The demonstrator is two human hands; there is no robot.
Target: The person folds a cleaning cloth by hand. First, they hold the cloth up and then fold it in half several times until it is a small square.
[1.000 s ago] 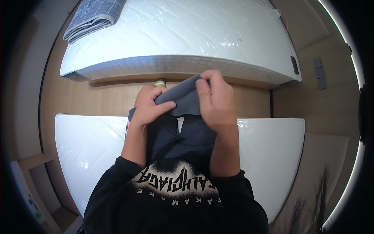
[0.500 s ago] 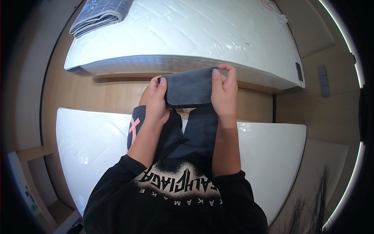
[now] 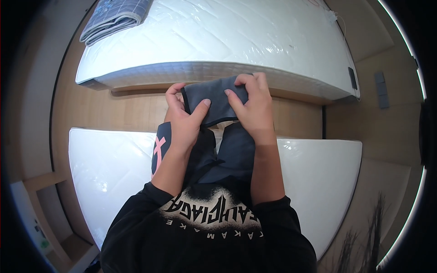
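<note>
Between my two hands hangs a folded dark grey cloth (image 3: 211, 98) with a black edging, held up over my knees. My left hand (image 3: 184, 116) grips its left end, the thumb lying on the near face and the fingers behind and at the top corner. On the other end, my right hand (image 3: 253, 98) pinches it, thumb on the face and fingers bent over the upper edge. The cloth bends slightly between the two grips. What lies behind it is hidden.
I sit on a white plastic-wrapped mattress (image 3: 314, 182). Facing me is a second wrapped mattress (image 3: 218, 41), with a folded blue checked blanket (image 3: 116, 20) at its far left. Wooden floor (image 3: 136, 107) runs between them. A wooden shelf (image 3: 43, 182) stands at the left.
Both thumbs have moved inward over the cloth's face, and my right fingers have curled over its top edge. The cloth now looks shorter and more bent.
</note>
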